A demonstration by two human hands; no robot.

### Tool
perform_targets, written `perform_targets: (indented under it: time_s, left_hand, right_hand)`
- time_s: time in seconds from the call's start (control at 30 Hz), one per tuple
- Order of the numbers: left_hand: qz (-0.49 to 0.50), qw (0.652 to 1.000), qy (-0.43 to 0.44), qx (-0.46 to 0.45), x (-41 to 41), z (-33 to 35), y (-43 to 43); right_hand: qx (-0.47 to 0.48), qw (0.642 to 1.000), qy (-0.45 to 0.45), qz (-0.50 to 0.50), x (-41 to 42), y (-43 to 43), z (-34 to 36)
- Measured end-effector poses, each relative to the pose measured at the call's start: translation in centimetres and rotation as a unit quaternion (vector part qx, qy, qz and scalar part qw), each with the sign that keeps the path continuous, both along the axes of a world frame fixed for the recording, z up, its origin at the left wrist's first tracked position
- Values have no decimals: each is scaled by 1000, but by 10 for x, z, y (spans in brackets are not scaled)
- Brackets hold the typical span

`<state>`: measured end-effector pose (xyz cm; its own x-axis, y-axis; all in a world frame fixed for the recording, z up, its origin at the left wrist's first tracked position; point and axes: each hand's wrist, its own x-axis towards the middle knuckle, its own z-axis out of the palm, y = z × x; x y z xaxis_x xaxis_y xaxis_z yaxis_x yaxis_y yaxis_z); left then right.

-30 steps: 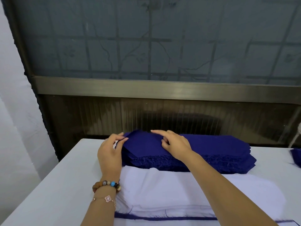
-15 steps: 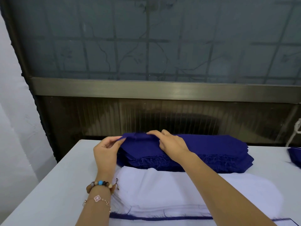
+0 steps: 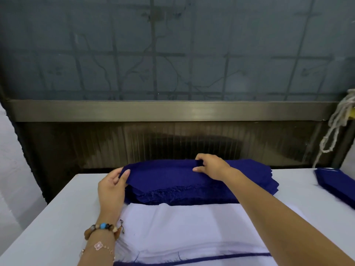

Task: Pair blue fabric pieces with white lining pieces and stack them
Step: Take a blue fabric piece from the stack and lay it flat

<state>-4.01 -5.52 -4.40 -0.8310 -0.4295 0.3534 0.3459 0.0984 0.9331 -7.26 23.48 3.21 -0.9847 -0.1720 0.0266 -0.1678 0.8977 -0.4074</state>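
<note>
Dark blue cloth, the top curved piece (image 3: 163,174) of a thick blue stack (image 3: 194,195), is pinched at its left end by the left hand (image 3: 112,187) and near its middle by the right hand (image 3: 211,167). Just nearer lies a white lining pile (image 3: 182,227), seemingly touching the stack.

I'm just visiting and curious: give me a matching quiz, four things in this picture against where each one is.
Things:
1. top blue piece
2. white lining pile
3. beaded bracelet
4. cord

Places:
A. hangs at the far right
B. on the left wrist
C. pinched by the left hand and the right hand
D. flat, in front of the blue stack

Pairs: 1-C, 2-D, 3-B, 4-A
</note>
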Motion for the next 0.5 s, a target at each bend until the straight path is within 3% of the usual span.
perform_targets:
  time_s: [0.3,0.5]
  left_hand:
    - [10,1000,-9,-18,-3,-4,0]
    - [86,985,-41,-142,-3,1,6]
  right_hand:
    - [17,984,-36,-174,18,132,5]
    - [52,936,13,-348,31,162,-13]
